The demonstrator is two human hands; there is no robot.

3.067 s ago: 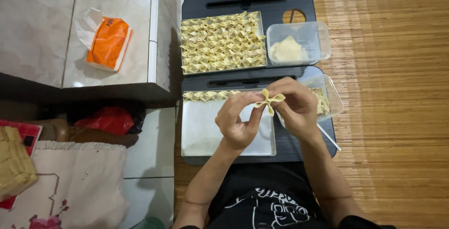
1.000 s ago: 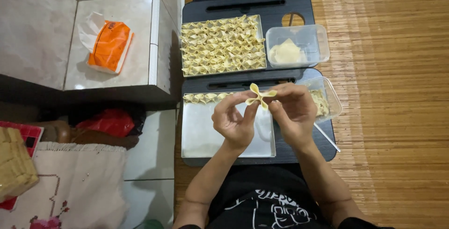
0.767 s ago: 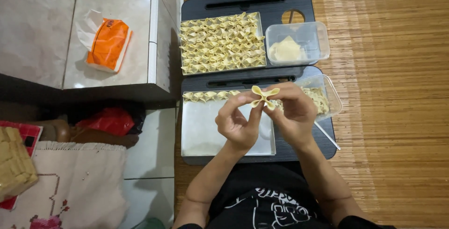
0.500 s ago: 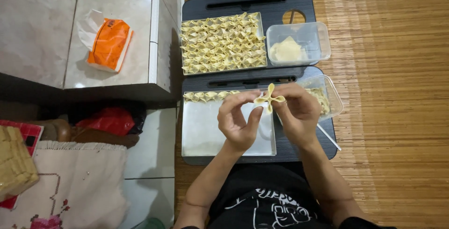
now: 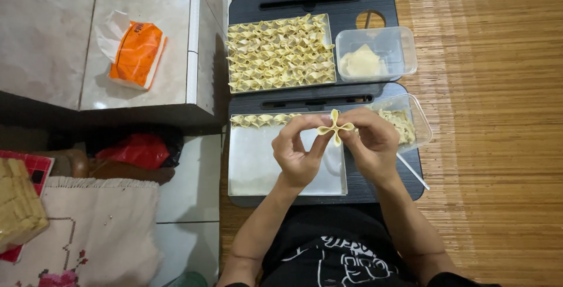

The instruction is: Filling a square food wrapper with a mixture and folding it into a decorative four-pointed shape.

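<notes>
I see a small pale yellow piece of folded dough, pinched at the middle into a four-lobed bow shape, held up in the air between both hands above the near tray. My view shows the left hand gripping it from the left with thumb and forefinger closed narrowly on the bow's centre, the other fingers curled under. The right hand meets it from the right, fingertips pinched on the same piece, so both hands are closed on the dough and touching each other at the fingertips. Directly below them lies a shallow white rectangular tray, mostly bare, with a single row of finished pale dough bows lined along its far edge. That tray sits on a black plastic lap table, and just right of the right hand a clear plastic container of pale dough strips rests on the same table, partly hidden by the hand. A thin white stick lies at the table's right edge, just below that container. Farther away stands a second black lap table, bearing a white tray packed full of dough bows and, beside it on the right, a clear plastic tub holding flat pale dough sheets. Both tables rest on a woven bamboo mat. To the left, on a tiled step, well apart from the hands, lies an orange tissue pack.
</notes>
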